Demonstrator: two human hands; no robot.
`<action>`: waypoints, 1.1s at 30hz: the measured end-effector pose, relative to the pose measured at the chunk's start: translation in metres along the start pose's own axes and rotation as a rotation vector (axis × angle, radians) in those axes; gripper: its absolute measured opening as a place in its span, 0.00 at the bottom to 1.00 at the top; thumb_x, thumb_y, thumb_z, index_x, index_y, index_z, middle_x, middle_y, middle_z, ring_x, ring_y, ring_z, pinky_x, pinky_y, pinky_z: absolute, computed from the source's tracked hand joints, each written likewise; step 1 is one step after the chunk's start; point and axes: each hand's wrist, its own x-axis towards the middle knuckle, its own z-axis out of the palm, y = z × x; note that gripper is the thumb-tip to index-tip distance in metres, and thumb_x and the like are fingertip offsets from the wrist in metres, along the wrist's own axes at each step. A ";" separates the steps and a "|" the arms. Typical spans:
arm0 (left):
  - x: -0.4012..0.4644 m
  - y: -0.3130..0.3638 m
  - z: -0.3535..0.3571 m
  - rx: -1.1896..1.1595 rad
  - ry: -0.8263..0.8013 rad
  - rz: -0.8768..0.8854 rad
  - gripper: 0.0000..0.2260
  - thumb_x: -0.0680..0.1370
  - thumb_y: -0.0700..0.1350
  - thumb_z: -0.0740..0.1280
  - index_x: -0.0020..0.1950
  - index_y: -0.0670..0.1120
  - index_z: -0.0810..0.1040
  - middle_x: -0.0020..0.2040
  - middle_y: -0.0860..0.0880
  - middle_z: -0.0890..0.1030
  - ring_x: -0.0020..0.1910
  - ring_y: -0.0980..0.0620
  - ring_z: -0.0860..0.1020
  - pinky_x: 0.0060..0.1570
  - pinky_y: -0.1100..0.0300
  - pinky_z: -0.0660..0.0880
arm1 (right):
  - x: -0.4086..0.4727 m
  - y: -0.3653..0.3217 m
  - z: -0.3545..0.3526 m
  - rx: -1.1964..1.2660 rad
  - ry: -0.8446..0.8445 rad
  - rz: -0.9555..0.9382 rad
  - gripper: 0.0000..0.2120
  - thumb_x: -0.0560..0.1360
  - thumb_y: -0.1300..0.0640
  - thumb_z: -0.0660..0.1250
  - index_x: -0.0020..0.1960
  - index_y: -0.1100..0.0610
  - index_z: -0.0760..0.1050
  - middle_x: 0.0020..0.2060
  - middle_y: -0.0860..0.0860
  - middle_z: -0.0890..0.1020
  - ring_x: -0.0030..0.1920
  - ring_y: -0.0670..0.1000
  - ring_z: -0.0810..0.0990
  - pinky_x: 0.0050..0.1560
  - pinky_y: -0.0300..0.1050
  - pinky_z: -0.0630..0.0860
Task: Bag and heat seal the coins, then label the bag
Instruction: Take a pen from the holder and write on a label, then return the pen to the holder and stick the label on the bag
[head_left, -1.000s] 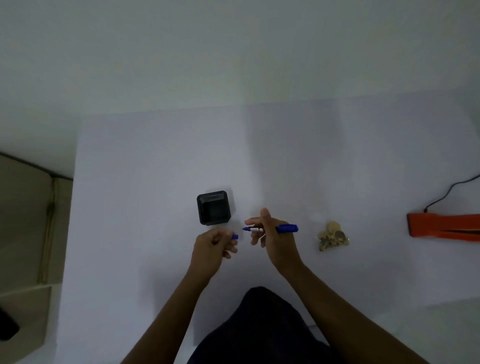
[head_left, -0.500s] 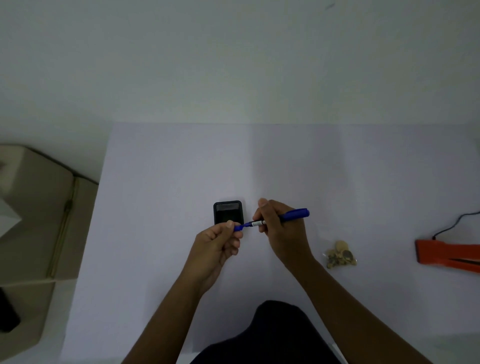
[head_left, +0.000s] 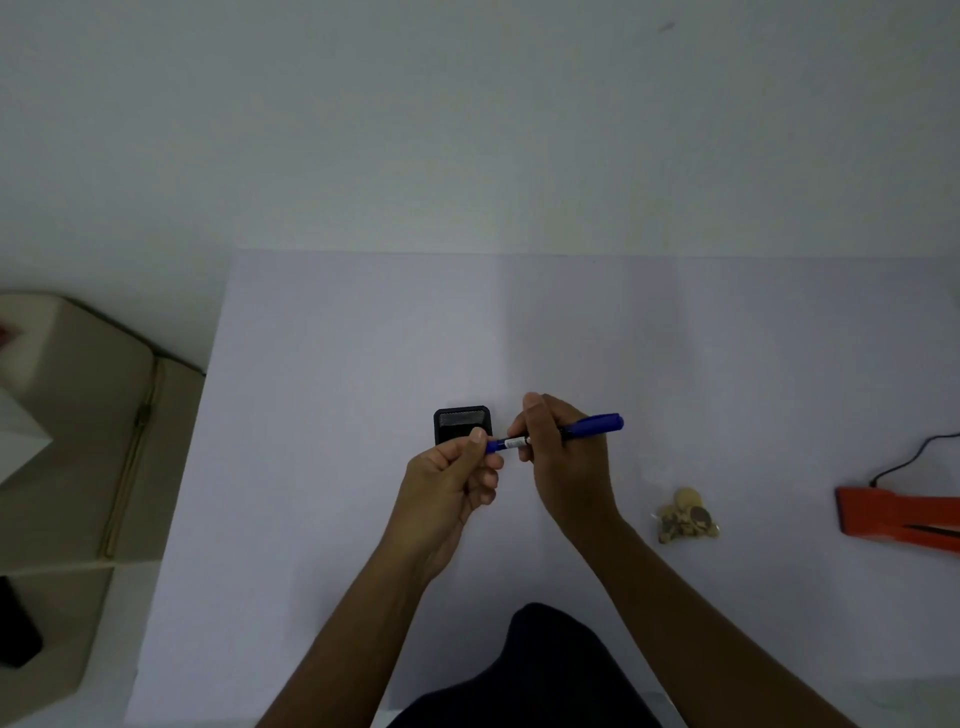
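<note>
My right hand (head_left: 563, 457) grips a blue marker (head_left: 592, 425) by its barrel, held level above the white table (head_left: 363, 364). My left hand (head_left: 452, 483) pinches the blue cap (head_left: 493, 445) at the marker's left end, where cap and marker meet. A small clear bag of gold coins (head_left: 685, 517) lies on the table to the right of my right forearm. Farther right, at the frame's edge, rests the orange heat sealer (head_left: 893, 522) with its black cord (head_left: 914, 457).
A small black square holder (head_left: 461, 422) stands just behind my left hand. A beige box or cabinet (head_left: 78, 415) sits off the table's left edge. My dark-clothed knee (head_left: 540, 670) shows at the bottom.
My two hands came together: a second ago the cap and the marker tip were apart, now the cap sits against the marker's end. The view tilted down slightly.
</note>
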 end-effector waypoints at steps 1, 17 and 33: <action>0.000 0.001 0.001 0.015 0.001 0.002 0.13 0.81 0.46 0.63 0.53 0.37 0.81 0.35 0.45 0.81 0.30 0.55 0.75 0.32 0.65 0.75 | 0.000 -0.001 0.002 0.012 0.021 -0.009 0.23 0.79 0.48 0.60 0.35 0.66 0.75 0.25 0.50 0.75 0.27 0.44 0.74 0.30 0.35 0.72; 0.027 0.049 -0.038 0.436 0.326 0.405 0.18 0.81 0.50 0.66 0.36 0.40 0.81 0.26 0.46 0.77 0.24 0.54 0.72 0.28 0.62 0.70 | 0.025 0.026 0.034 -0.057 -0.339 0.056 0.07 0.75 0.57 0.73 0.47 0.60 0.78 0.37 0.53 0.81 0.38 0.51 0.82 0.43 0.44 0.83; 0.117 -0.020 -0.077 1.257 0.375 0.501 0.18 0.82 0.55 0.61 0.41 0.44 0.78 0.32 0.53 0.77 0.29 0.55 0.74 0.27 0.61 0.68 | 0.018 0.132 0.026 -0.467 -0.177 0.403 0.03 0.77 0.60 0.69 0.50 0.56 0.77 0.39 0.50 0.81 0.39 0.50 0.81 0.40 0.39 0.80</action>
